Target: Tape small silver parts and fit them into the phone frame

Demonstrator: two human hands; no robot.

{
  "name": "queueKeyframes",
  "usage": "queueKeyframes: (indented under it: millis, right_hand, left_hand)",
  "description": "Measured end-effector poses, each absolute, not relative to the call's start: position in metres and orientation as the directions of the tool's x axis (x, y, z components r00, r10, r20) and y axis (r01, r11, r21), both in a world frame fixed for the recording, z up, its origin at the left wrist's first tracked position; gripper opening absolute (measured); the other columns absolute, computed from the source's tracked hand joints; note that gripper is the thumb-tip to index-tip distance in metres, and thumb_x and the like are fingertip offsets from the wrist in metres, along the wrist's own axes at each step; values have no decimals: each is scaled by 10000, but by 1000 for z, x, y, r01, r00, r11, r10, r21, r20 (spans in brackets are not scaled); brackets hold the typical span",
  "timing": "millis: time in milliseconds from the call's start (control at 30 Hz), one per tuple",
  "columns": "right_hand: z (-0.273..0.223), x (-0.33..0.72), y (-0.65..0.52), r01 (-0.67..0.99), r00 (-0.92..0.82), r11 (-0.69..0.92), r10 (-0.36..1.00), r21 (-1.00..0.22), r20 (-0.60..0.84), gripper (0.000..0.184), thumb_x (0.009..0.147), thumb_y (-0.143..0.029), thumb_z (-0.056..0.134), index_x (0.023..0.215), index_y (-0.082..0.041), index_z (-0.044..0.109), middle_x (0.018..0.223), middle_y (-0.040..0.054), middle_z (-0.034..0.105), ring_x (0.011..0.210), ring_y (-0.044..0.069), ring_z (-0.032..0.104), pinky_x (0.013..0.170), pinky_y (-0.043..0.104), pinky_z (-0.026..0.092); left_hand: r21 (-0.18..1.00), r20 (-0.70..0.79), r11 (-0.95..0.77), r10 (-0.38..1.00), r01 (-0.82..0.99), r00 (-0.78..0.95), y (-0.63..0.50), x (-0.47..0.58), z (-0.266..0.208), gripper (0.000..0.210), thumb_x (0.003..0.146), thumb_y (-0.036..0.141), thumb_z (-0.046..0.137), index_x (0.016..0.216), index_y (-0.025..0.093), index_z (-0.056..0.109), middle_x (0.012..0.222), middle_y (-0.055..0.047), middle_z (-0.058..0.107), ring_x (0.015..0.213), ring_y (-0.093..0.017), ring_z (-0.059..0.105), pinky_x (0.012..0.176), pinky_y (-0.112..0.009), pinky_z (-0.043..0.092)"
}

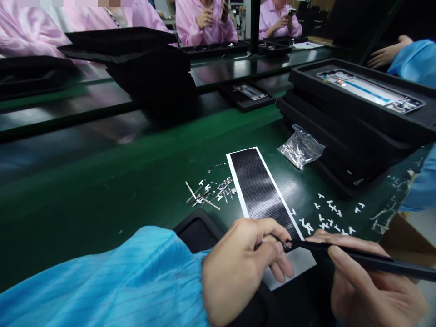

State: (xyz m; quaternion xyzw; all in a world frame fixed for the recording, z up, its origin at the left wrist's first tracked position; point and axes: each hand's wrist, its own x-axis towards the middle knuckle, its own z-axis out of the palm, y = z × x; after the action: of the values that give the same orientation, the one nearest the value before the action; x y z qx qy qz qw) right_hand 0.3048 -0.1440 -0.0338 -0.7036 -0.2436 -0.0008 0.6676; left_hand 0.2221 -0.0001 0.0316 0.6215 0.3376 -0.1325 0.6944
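My left hand (245, 263) is closed, pinching a small dark flex-cable part (287, 244) between thumb and index finger. In my right hand (371, 277) lies a pair of black tweezers (361, 258), its tips touching or very near that small part. Below both hands is a white-edged sheet (259, 181) covered with rows of black strips. Left of the sheet lies a loose pile of thin flex cables (211, 193). Several small white T-shaped scraps (329, 220) are scattered to its right. The exact shape of the pinched part is mostly hidden by my fingers.
A clear plastic bag (301, 147) of small parts lies beyond the sheet. Stacked black foam trays (340, 131), the top one holding a phone frame (371, 91), stand at the right. Another tray (200, 227) is under my left forearm. Co-workers in pink (204, 22) sit opposite; a blue-sleeved person's hand (390, 52) is at right.
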Motion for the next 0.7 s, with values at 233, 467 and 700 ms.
queueKeyframes:
  millis: [233,467,700]
  right_hand:
    - [-37,306,-145,487,802,-10,402,-874,442,103,715,-142,675,765,-229,698,777,-16,716,706,154,693,718,189,565]
    - [-38,301,-151,505,802,-43,393,-862,451,150,729,-131,668,816,-251,694,834,-28,715,777,150,685,781,216,558]
    - [-31,303,-151,385,796,29,496,-922,348,132,725,-190,700,829,-269,722,802,-11,722,727,170,694,770,217,557]
  left_hand:
    - [801,-599,161,240,577,764,2,222,28,123,820,105,489,730,130,569,641,-30,677,587,-128,592,658,-249,449]
    - [805,-590,151,305,574,747,-3,221,25,118,785,98,531,682,143,567,635,-45,681,638,-171,608,695,-303,459]
    - [795,-605,206,325,570,727,-5,221,28,170,791,46,518,653,138,556,607,-22,662,635,-159,614,679,-278,462]
